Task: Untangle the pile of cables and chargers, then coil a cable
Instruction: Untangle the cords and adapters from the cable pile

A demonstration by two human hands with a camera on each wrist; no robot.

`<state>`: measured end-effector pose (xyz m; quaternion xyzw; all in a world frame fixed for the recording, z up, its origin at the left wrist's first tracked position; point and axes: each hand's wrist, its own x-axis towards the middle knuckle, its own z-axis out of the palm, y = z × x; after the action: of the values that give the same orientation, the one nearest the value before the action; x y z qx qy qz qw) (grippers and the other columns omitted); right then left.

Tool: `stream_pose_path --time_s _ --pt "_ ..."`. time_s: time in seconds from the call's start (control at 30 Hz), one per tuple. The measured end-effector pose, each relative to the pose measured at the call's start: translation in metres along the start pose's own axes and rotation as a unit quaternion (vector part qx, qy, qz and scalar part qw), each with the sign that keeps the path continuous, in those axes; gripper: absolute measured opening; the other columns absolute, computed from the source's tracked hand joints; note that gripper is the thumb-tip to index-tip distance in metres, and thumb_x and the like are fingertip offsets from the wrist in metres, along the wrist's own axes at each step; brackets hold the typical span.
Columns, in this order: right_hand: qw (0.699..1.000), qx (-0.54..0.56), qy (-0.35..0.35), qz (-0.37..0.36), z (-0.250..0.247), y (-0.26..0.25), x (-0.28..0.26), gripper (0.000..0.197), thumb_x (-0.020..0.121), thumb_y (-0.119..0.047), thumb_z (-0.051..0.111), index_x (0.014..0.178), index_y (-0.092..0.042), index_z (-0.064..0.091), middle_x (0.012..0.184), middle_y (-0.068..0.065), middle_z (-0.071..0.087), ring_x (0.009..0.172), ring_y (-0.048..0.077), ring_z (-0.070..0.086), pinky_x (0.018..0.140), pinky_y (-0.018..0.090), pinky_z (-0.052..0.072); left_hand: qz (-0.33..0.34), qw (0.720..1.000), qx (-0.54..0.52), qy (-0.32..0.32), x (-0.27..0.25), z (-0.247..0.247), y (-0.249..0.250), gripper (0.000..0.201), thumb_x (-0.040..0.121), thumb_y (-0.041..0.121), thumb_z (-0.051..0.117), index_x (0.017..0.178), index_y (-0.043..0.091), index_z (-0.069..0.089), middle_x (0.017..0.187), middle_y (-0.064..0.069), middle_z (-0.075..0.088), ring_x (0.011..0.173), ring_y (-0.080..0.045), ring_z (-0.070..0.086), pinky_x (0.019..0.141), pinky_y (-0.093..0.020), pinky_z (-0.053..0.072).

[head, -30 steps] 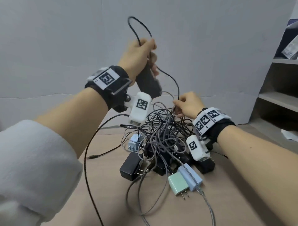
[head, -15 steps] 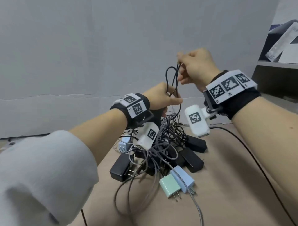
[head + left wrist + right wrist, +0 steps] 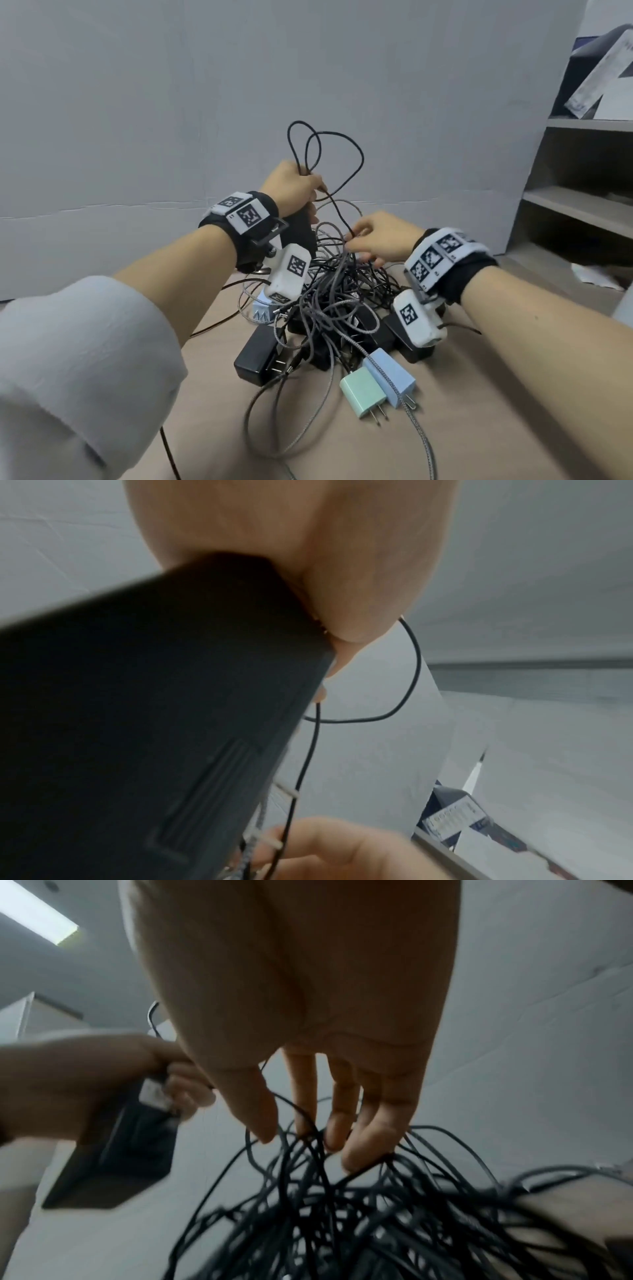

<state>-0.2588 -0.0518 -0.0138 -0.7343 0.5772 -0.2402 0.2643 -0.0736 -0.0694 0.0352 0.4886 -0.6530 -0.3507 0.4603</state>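
From the head view, the left hand (image 3: 291, 192) gripped a black charger (image 3: 301, 229) and loops of thin black cable (image 3: 325, 150) above the pile of cables (image 3: 335, 301) on the tabletop (image 3: 479, 411). The right hand (image 3: 380, 240) pinched that cable at the pile's top. Left wrist: fingers wrapped the charger (image 3: 154, 710). Right wrist, blurred: fingers (image 3: 369, 1139) seemingly relaxed among strands (image 3: 377, 1218).

Likely office or lab data-collection corner: plain grey backdrop wall (image 3: 171, 102), tan tabletop (image 3: 479, 428), grey shelving unit (image 3: 582, 205) with papers, fluorescent ceiling light (image 3: 37, 915), tracking-marker wristbands (image 3: 245, 214).
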Motion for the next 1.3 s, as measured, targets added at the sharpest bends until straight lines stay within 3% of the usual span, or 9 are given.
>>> stream_pose_path --time_s 0.2,0.37,0.47,0.53,0.7,0.83,0.93,1.1,1.3 --pt "0.993 -0.037 0.112 -0.024 0.021 0.012 0.024 0.017 0.097 -0.029 0.064 0.093 -0.015 0.074 0.087 0.008 0.074 0.077 0.029 0.067 0.073 0.033 0.051 -0.057 0.997 -0.045 0.039 -0.003 -0.024 -0.013 0.018 0.097 0.001 0.050 0.089 -0.005 0.064 0.057 -0.008 0.046 0.043 -0.020 0.049 0.051 -0.035 0.056" --pt "0.955 0.043 0.287 -0.065 -0.014 -0.014 0.021 0.021 0.101 -0.027 0.057 0.092 -0.014 0.070 0.080 -0.005 0.068 0.076 0.012 0.065 0.079 0.032 0.053 -0.070 0.995 -0.060 0.049 -0.003 -0.032 -0.015 0.023 0.100 0.008 0.050 0.084 -0.001 0.064 0.055 -0.006 0.044 0.044 -0.020 0.049 0.051 -0.034 0.056" --pt "0.938 0.070 0.324 -0.096 -0.033 -0.034 0.021 0.024 0.102 -0.023 0.052 0.093 -0.008 0.068 0.071 -0.002 0.067 0.058 -0.003 0.061 0.069 0.024 0.054 -0.050 0.994 -0.090 0.046 -0.004 -0.027 -0.005 0.023 0.100 0.009 0.050 0.085 0.000 0.064 0.052 -0.003 0.044 0.044 -0.019 0.050 0.053 -0.035 0.056" --pt "0.929 0.079 0.343 -0.109 -0.039 -0.044 0.020 0.023 0.102 -0.022 0.050 0.094 -0.010 0.067 0.066 -0.003 0.064 0.044 -0.006 0.054 0.053 0.014 0.044 -0.034 0.992 -0.109 0.046 -0.006 -0.025 0.002 0.022 0.100 0.009 0.050 0.087 -0.001 0.065 0.047 -0.001 0.044 0.045 -0.019 0.050 0.054 -0.035 0.056" --pt "0.931 0.154 0.301 -0.135 -0.045 -0.052 0.015 0.017 0.101 -0.021 0.052 0.088 -0.016 0.061 0.066 0.002 0.066 0.056 0.013 0.059 0.046 0.027 0.048 0.014 0.995 -0.091 -0.033 -0.011 -0.016 0.012 0.023 0.099 0.012 0.058 0.106 -0.008 0.067 0.054 -0.004 0.046 0.047 -0.021 0.051 0.055 -0.033 0.055" --pt "0.947 0.176 0.225 -0.145 -0.038 -0.055 0.008 0.017 0.100 -0.017 0.058 0.086 -0.010 0.063 0.070 0.010 0.069 0.063 0.029 0.068 0.059 0.045 0.062 0.007 0.992 0.002 -0.127 -0.017 0.007 0.004 0.029 0.099 0.021 0.061 0.109 -0.006 0.066 0.057 -0.010 0.058 0.050 -0.029 0.057 0.063 -0.040 0.056" --pt "0.961 0.152 0.202 -0.115 -0.036 -0.050 0.005 0.023 0.097 -0.014 0.061 0.080 0.000 0.065 0.073 0.022 0.069 0.067 0.043 0.071 0.069 0.059 0.060 -0.003 0.982 0.015 -0.190 -0.020 0.027 -0.005 0.038 0.101 0.028 0.060 0.114 -0.008 0.064 0.055 -0.007 0.059 0.046 -0.025 0.057 0.063 -0.039 0.057" --pt "0.954 0.206 0.206 -0.073 -0.039 -0.028 0.001 0.025 0.096 -0.015 0.066 0.077 0.000 0.064 0.066 0.013 0.064 0.065 0.030 0.068 0.061 0.039 0.062 -0.030 0.970 -0.005 -0.243 -0.027 0.041 -0.012 0.027 0.107 0.017 0.045 0.095 -0.002 0.061 0.068 -0.016 0.063 0.046 -0.023 0.055 0.054 -0.033 0.056" --pt "0.950 0.284 0.127 0.035 -0.036 -0.017 -0.005 0.023 0.098 -0.016 0.051 0.101 0.003 0.063 0.080 0.016 0.059 0.063 0.025 0.060 0.053 0.035 0.059 -0.040 0.988 -0.035 -0.144 -0.019 0.032 -0.019 0.031 0.109 0.014 0.037 0.083 0.006 0.053 0.066 -0.013 0.070 0.041 -0.020 0.056 0.050 -0.029 0.051"
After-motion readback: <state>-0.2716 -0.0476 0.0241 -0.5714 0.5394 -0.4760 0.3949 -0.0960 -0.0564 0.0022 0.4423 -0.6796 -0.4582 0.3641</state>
